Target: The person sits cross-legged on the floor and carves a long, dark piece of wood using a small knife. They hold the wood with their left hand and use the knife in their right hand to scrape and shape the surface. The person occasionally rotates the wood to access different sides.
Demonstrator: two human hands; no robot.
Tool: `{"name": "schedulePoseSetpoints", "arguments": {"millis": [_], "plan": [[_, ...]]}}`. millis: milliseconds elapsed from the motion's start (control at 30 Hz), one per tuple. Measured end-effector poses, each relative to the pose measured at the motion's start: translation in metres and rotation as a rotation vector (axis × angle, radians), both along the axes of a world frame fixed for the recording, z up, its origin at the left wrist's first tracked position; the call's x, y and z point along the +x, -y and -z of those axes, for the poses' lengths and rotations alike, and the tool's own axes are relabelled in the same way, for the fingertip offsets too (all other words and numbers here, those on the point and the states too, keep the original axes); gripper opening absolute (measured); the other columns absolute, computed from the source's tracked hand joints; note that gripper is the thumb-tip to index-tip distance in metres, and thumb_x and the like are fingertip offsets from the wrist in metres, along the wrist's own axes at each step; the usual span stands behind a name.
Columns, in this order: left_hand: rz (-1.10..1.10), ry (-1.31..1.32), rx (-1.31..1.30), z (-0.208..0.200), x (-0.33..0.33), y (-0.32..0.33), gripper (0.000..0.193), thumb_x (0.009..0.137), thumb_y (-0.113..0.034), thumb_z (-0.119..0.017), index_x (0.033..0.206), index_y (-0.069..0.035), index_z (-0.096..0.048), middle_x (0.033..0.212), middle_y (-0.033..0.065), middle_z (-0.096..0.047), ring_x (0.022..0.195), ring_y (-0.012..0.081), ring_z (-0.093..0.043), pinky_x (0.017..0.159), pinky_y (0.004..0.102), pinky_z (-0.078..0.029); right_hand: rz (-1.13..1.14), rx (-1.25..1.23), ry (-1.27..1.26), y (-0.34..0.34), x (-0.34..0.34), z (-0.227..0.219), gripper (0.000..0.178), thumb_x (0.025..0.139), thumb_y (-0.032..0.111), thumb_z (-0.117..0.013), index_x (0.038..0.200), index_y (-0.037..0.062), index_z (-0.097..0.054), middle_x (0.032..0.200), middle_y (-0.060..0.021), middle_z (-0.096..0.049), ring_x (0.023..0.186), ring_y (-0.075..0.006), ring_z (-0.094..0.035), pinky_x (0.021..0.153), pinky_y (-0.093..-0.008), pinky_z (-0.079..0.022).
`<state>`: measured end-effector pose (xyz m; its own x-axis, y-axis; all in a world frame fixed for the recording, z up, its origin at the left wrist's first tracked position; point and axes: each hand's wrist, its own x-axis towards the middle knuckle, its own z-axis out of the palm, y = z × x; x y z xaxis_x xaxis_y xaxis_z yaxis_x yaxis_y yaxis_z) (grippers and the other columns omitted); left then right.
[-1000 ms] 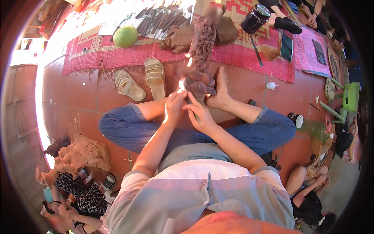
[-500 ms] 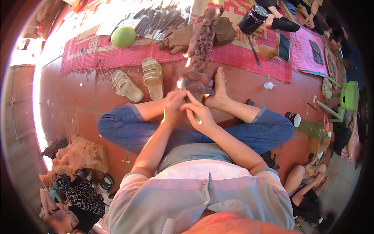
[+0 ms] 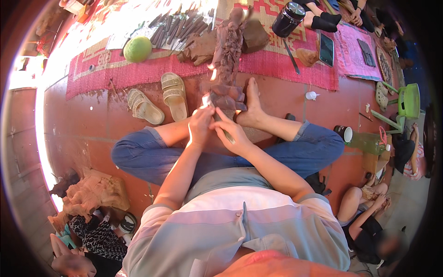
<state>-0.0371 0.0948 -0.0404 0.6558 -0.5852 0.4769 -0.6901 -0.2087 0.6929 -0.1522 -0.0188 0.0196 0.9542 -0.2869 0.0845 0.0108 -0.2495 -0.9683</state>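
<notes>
A carved wooden statue point(image 3: 226, 53) of dark reddish wood lies lengthwise in front of me, its rough base toward my crossed legs. At that base my left hand point(image 3: 200, 124) is closed around the front part of a slim carving chisel point(image 3: 229, 135), whose tip is hard to make out in the glare. Behind it, my right hand point(image 3: 236, 137) grips the chisel's handle, index finger stretched forward along it. Both hands are close together, almost touching. My bare foot point(image 3: 251, 108) rests just right of the base.
Beyond lie many carving tools point(image 3: 182, 27), a green round fruit point(image 3: 137, 49), wood blocks point(image 3: 199, 48) and a black jar point(image 3: 288, 19) on a red mat. Sandals point(image 3: 174, 97) sit left; a small white bottle point(image 3: 312, 95) and green stool point(image 3: 408, 101) right. Other people sit around the edges.
The whole view has shifted slightly, so things appear a little farther left. Both hands keep their hold on the chisel at the statue's base, with little visible movement against it.
</notes>
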Motion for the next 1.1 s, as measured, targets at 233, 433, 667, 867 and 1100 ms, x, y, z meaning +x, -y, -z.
{"name": "schedulePoseSetpoints", "arguments": {"millis": [233, 433, 667, 867, 1100], "plan": [[0.001, -0.045, 0.007, -0.024, 0.007, 0.009, 0.024, 0.069, -0.003, -0.071, 0.092, -0.002, -0.068, 0.096, 0.0141, -0.069, 0.095, 0.0329, -0.065, 0.083, 0.0396, -0.054, 0.032, 0.037, -0.005, 0.010, 0.010, -0.015, 0.020, 0.091, 0.003, -0.056, 0.108, 0.0005, -0.066, 0.139, -0.0341, -0.045, 0.131, -0.0354, -0.050, 0.099, -0.0349, -0.043], [0.039, 0.055, 0.104, 0.001, -0.008, 0.003, 0.023, 0.070, -0.001, -0.071, 0.092, -0.004, -0.070, 0.097, 0.0113, -0.071, 0.091, 0.0296, -0.066, 0.080, 0.0375, -0.055, 0.013, 0.010, 0.027, 0.009, -0.017, 0.019, 0.023, 0.093, 0.003, -0.056, 0.114, 0.0000, -0.065, 0.142, -0.0301, -0.046, 0.126, -0.0294, -0.055, 0.097, -0.0328, -0.045], [0.068, 0.070, 0.091, -0.007, 0.004, 0.007, 0.031, 0.065, 0.003, -0.071, 0.095, -0.004, -0.071, 0.097, 0.0120, -0.071, 0.089, 0.0305, -0.067, 0.077, 0.0385, -0.055, 0.090, -0.005, 0.093, 0.005, -0.006, 0.015, 0.024, 0.092, 0.003, -0.056, 0.114, 0.0014, -0.066, 0.139, -0.0290, -0.048, 0.116, -0.0310, -0.062, 0.092, -0.0320, -0.048], [0.134, 0.016, 0.124, -0.021, 0.011, 0.005, 0.031, 0.067, 0.004, -0.071, 0.097, -0.004, -0.071, 0.096, 0.0119, -0.070, 0.090, 0.0305, -0.067, 0.080, 0.0381, -0.055, 0.067, -0.024, -0.002, 0.009, -0.004, -0.002, 0.032, 0.093, 0.006, -0.057, 0.123, -0.0009, -0.061, 0.140, -0.0305, -0.046, 0.123, -0.0364, -0.056, 0.097, -0.0347, -0.046], [0.181, 0.002, 0.211, -0.014, 0.002, 0.000, 0.029, 0.069, -0.001, -0.073, 0.097, -0.005, -0.072, 0.099, 0.0113, -0.070, 0.094, 0.0304, -0.066, 0.082, 0.0378, -0.055, 0.058, -0.061, 0.016, 0.002, -0.021, 0.011, 0.035, 0.094, 0.007, -0.056, 0.128, -0.0012, -0.057, 0.140, -0.0282, -0.048, 0.123, -0.0347, -0.056, 0.098, -0.0350, -0.046]]}}
